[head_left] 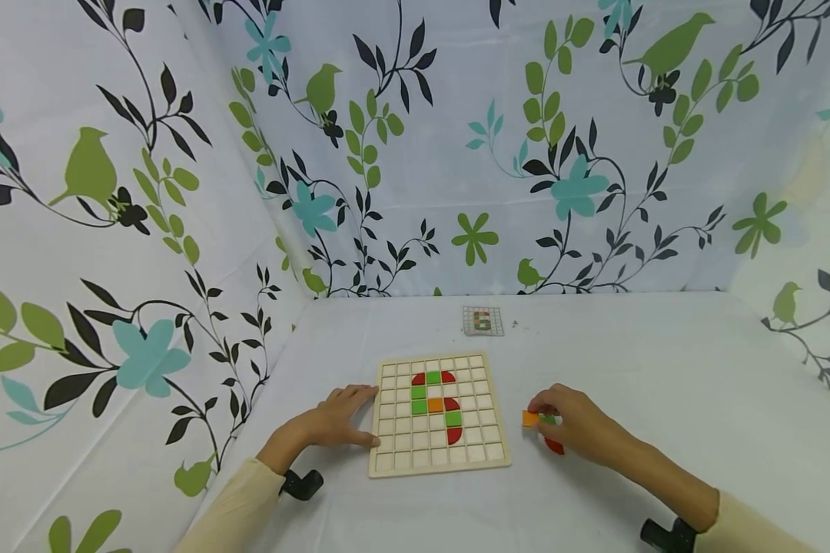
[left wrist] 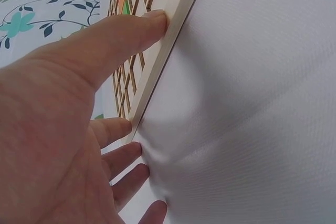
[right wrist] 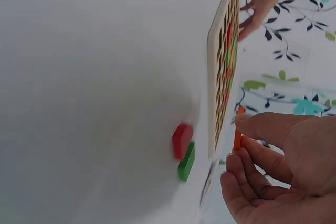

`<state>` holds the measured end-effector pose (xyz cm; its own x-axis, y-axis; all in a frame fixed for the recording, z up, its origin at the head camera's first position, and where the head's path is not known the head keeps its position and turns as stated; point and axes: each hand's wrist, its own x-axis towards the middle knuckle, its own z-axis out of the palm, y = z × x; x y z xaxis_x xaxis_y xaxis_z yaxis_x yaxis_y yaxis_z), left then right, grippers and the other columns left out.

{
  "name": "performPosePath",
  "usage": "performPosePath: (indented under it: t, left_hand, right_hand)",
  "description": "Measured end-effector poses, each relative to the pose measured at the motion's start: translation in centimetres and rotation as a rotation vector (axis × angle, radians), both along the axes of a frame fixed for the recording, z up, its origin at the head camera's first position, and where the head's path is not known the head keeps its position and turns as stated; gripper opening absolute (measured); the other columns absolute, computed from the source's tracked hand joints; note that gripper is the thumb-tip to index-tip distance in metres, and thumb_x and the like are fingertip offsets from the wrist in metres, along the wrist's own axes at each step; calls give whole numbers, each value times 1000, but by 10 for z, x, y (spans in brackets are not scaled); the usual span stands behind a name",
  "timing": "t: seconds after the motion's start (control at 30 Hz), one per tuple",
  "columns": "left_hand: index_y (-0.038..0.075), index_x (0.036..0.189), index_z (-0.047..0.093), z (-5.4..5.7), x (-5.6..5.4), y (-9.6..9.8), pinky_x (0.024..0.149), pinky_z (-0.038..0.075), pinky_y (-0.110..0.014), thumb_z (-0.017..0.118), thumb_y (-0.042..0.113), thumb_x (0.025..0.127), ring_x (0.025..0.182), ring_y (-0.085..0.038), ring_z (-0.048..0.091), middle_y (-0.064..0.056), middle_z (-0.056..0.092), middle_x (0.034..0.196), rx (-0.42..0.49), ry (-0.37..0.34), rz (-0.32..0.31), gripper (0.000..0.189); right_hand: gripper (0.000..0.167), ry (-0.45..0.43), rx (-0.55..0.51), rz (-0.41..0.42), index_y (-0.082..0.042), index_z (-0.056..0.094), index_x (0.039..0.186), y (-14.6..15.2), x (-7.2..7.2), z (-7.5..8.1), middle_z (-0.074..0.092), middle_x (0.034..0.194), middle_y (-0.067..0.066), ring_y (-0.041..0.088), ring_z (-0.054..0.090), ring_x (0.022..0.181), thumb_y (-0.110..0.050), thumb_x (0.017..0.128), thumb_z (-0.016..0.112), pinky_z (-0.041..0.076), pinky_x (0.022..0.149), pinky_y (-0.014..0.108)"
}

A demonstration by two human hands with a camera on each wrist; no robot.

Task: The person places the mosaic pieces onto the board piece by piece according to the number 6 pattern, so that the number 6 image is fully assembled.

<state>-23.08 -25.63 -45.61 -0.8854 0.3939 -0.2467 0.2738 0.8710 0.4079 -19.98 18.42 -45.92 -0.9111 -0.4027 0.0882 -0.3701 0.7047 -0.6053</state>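
Note:
A square wooden grid board (head_left: 403, 443) lies on the white table. Red rounded tiles (head_left: 454, 435), green square tiles (head_left: 433, 378) and one orange square tile (head_left: 435, 405) sit in its middle cells. At the board's left edge, my left hand (head_left: 342, 418) rests with thumb and fingertips spread along the frame. Right of the board, my right hand (head_left: 572, 422) pinches an orange tile (right wrist: 238, 129) between thumb and fingers. Close by that hand, a loose red tile (right wrist: 182, 140) and a loose green tile (right wrist: 187, 162) lie on the table, partly hidden by it in the head view.
A small card (head_left: 483, 321) with a gridded picture of coloured tiles lies behind the board. Patterned cloth (head_left: 415, 153) with birds and leaves hangs at the back and sides. Small dark specks lie beside the card.

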Motion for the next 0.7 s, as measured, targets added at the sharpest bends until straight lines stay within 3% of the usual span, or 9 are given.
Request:
performPosePath:
  t: [0.2, 0.47, 0.7]
  left_hand:
    - [10, 165, 35, -4, -2, -1, 116, 30, -74, 81, 56, 87, 151, -47, 32, -18, 35, 167, -9, -5, -14, 101]
    - [13, 165, 35, -10, -5, -5, 116, 31, -73, 81, 59, 86, 151, -45, 32, -15, 35, 167, 1, 17, -8, 102]
    - [12, 165, 35, -9, -4, -5, 116, 31, -72, 82, 57, 86, 150, -45, 33, -16, 36, 167, 7, 6, -11, 102]
  right_hand:
    - [18, -22, 10, 47, -13, 73, 107, -36, -6, -1, 63, 102, -5, 14, 60, 98, -7, 91, 79, 56, 88, 36]
    - [19, -75, 13, 89, -8, 74, 105, -83, -7, 2, 61, 101, -1, 16, 56, 95, -12, 89, 84, 54, 88, 38]
    - [18, -27, 97, 129, -6, 75, 104, -113, -5, 1, 62, 99, 1, 16, 56, 94, -11, 90, 84, 56, 89, 37]
